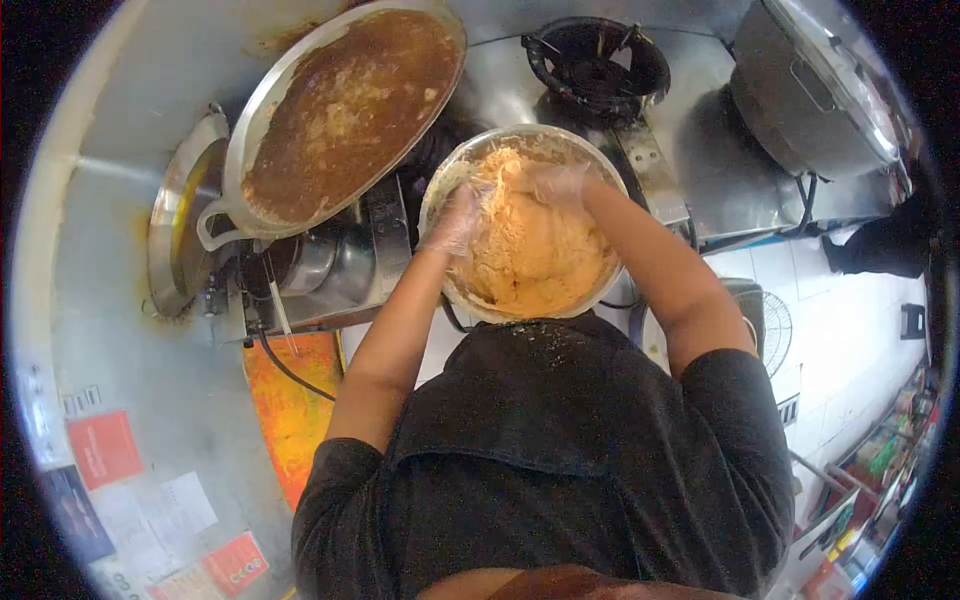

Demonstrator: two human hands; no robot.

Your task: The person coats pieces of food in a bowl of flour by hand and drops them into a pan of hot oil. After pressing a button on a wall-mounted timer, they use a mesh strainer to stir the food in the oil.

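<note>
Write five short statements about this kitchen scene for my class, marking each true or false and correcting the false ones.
1. The left hand and right hand are both in the round bowl. True.
2. The bowl holds a clear liquid. False: it holds a thick orange-yellow mixture.
3. The big pan of brown contents is to the person's left of the bowl. True.
4. A pot sits on the black burner beyond the bowl. False: nothing sits on it.
5. The person's sleeves are black. True.

Fisheye distortion, black corners, glare on right floor [825, 300]
</note>
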